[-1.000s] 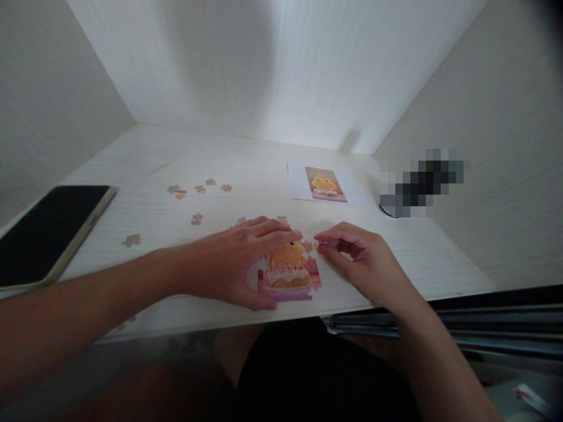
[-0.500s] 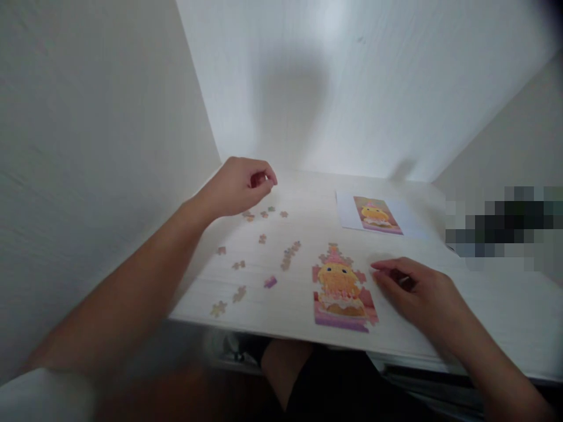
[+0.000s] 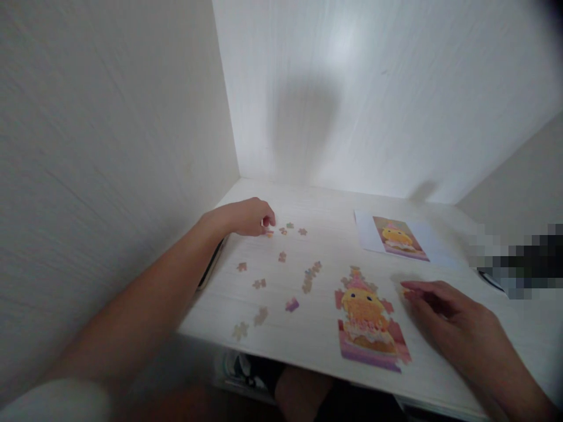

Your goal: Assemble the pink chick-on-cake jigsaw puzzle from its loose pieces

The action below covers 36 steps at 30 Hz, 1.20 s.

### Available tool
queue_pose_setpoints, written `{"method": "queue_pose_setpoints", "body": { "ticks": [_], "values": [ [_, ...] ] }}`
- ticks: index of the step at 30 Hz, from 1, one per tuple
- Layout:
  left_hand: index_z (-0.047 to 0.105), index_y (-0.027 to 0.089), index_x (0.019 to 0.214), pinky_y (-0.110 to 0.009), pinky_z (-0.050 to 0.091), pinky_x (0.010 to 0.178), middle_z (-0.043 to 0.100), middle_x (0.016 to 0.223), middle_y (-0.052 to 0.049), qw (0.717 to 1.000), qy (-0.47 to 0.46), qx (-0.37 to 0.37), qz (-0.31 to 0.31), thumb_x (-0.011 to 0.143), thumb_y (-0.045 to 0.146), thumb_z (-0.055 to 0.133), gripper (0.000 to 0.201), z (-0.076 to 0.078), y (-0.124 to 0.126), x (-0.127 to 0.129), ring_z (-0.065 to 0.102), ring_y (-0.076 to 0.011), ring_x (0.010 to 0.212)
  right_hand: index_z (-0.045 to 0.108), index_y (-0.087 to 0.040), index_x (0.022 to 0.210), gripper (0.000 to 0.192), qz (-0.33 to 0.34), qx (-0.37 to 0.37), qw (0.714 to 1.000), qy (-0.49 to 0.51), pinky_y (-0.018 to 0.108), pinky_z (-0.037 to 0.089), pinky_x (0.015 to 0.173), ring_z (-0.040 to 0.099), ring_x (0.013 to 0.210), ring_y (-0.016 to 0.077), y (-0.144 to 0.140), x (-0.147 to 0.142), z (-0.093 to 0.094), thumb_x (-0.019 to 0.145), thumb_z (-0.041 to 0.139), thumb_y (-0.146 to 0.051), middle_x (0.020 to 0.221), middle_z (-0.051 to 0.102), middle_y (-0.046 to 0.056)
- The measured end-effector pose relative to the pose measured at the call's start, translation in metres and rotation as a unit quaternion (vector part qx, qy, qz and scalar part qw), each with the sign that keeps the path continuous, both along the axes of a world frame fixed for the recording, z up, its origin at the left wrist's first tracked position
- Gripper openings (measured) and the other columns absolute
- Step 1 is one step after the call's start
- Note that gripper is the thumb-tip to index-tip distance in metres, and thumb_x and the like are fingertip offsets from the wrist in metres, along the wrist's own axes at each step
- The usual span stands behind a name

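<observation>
Black cloth on the person's lap sits nearest, just below the counter edge. On the counter, nr that edge & right of centre, lies the part-built puzzle, flat, pic side up. Long axis runs near-to-far, top leaning a bit left; pink hat tip points at the back wall, purple base faces the person. Pic: yellow round-headed figure w/ 2 dark eyes, pinkish letters or candles below (too small to read), whitish icing, brown cake, reddish-pink sides. Bottom edge & lower left run straight; upper outline & R side are jagged w/ tabs and gaps.

R hand is just right of the puzzle, apart from it; thumb & index fingers pinch a small yellowish pc.

Left of the puzzle: tan star-shaped pc nr the edge, a blurry tan pc beside it, then a purple-pink pc, & a slanting row of pcs, approx. touching. More loose brownish pcs farther out. Dark slab w/ pale rim shows partly under the L forearm.

L hand is farther off, fingers curled down at an orange-ish pc; can't tell if they pinch it. Small far pcs sit just right of it.

Far right: white sheet w/ a colour print, same figure, hat also toward the wall.
</observation>
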State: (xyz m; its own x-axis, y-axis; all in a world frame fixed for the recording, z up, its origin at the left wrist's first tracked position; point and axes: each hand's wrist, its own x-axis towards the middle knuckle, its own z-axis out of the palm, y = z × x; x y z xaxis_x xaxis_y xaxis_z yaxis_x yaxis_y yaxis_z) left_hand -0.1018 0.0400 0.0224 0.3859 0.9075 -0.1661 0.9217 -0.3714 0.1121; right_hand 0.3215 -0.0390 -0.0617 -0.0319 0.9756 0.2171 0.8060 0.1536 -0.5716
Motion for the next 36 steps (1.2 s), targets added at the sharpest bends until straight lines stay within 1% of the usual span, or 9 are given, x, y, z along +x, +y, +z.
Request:
{"method": "queue_pose_setpoints", "body": {
  "ticks": [9, 17, 19, 22, 24, 25, 29, 33, 36],
  "values": [
    [0.075, 0.017, 0.095, -0.027, 0.04, 0.067, 0.072, 0.083, -0.004, 1.0, -0.02, -0.016, -0.012, 0.075, 0.021, 0.064, 0.023, -0.02, 0.01, 0.009, 0.059, -0.0144, 0.07, 0.075, -0.021, 0.096, 0.039, -0.001, -0.004, 1.0, -0.004, 0.037, 0.054, 0.062, 0.067, 0.064, 0.0233, -0.004, -0.002, -0.002, 0.081, 0.059, -0.053, 0.078, 0.074, 0.006],
    [0.069, 0.016, 0.084, -0.023, 0.037, 0.062, 0.068, 0.078, -0.002, 0.994, -0.079, -0.053, -0.054, 0.073, 0.024, 0.068, 0.013, -0.011, 0.005, 0.007, 0.055, -0.0114, 0.067, 0.072, -0.019, 0.097, 0.025, 0.044, 0.01, 0.999, 0.022, 0.035, 0.052, 0.067, 0.065, 0.069, 0.0211, -0.01, -0.011, 0.008, 0.089, 0.057, -0.037, 0.083, 0.073, 0.006],
    [0.066, 0.016, 0.078, -0.022, 0.036, 0.059, 0.064, 0.071, 0.0, 0.991, -0.101, -0.055, -0.068, 0.078, 0.029, 0.066, 0.013, -0.005, -0.001, 0.018, 0.052, -0.0101, 0.063, 0.071, -0.019, 0.096, 0.021, 0.059, 0.017, 0.998, 0.029, 0.035, 0.052, 0.068, 0.065, 0.07, 0.0203, -0.009, -0.011, 0.008, 0.089, 0.057, -0.033, 0.083, 0.072, 0.006],
    [0.07, 0.019, 0.091, -0.022, 0.044, 0.063, 0.07, 0.078, 0.0, 0.979, -0.175, -0.075, -0.076, 0.086, 0.043, 0.063, 0.026, 0.0, -0.019, 0.051, 0.06, -0.0111, 0.07, 0.07, -0.018, 0.096, 0.017, 0.072, 0.037, 0.995, 0.066, 0.033, 0.051, 0.068, 0.064, 0.071, 0.0189, -0.011, -0.017, 0.01, 0.089, 0.059, -0.029, 0.083, 0.07, 0.005],
    [0.073, 0.018, 0.095, -0.024, 0.048, 0.067, 0.073, 0.084, -0.003, 0.935, -0.314, -0.158, -0.053, 0.081, 0.041, 0.069, 0.027, -0.004, -0.035, 0.08, 0.065, -0.0137, 0.076, 0.07, -0.017, 0.103, 0.019, 0.101, 0.039, 0.989, 0.102, 0.031, 0.05, 0.067, 0.063, 0.073, 0.0177, -0.016, -0.026, 0.015, 0.09, 0.059, -0.026, 0.084, 0.07, 0.005],
    [0.074, 0.019, 0.095, -0.024, 0.05, 0.07, 0.074, 0.085, -0.004, 0.919, -0.338, -0.194, -0.059, 0.079, 0.039, 0.072, 0.025, -0.008, -0.043, 0.093, 0.067, -0.0143, 0.078, 0.07, -0.018, 0.107, 0.022, 0.124, 0.032, 0.985, 0.119, 0.03, 0.05, 0.067, 0.063, 0.074, 0.0172, -0.019, -0.031, 0.018, 0.091, 0.058, -0.025, 0.085, 0.069, 0.005],
    [0.076, 0.02, 0.094, -0.024, 0.05, 0.065, 0.074, 0.081, -0.003, 0.907, -0.329, -0.252, -0.073, 0.08, 0.037, 0.072, 0.023, -0.03, -0.062, 0.128, 0.066, -0.0137, 0.072, 0.072, -0.019, 0.104, 0.019, 0.182, 0.003, 0.971, 0.157, 0.029, 0.051, 0.068, 0.064, 0.077, 0.0164, -0.03, -0.052, 0.027, 0.092, 0.058, -0.024, 0.089, 0.07, 0.005],
    [0.075, 0.02, 0.096, -0.021, 0.036, 0.046, 0.067, 0.069, -0.001, 0.916, -0.303, -0.257, -0.045, 0.082, 0.043, 0.069, 0.027, -0.041, -0.062, 0.131, 0.052, -0.0093, 0.052, 0.071, -0.019, 0.094, 0.015, 0.159, 0.005, 0.98, 0.124, 0.029, 0.048, 0.065, 0.062, 0.072, 0.016, -0.031, -0.058, 0.027, 0.092, 0.056, -0.022, 0.084, 0.07, 0.004],
    [0.075, 0.019, 0.094, -0.02, 0.035, 0.046, 0.066, 0.068, 0.0, 0.919, -0.293, -0.26, -0.051, 0.081, 0.044, 0.069, 0.028, -0.039, -0.061, 0.13, 0.051, -0.009, 0.052, 0.069, -0.019, 0.09, 0.013, 0.135, -0.009, 0.983, 0.124, 0.028, 0.045, 0.061, 0.06, 0.067, 0.0154, -0.027, -0.054, 0.024, 0.091, 0.056, -0.022, 0.078, 0.069, 0.003]
  ]
}}
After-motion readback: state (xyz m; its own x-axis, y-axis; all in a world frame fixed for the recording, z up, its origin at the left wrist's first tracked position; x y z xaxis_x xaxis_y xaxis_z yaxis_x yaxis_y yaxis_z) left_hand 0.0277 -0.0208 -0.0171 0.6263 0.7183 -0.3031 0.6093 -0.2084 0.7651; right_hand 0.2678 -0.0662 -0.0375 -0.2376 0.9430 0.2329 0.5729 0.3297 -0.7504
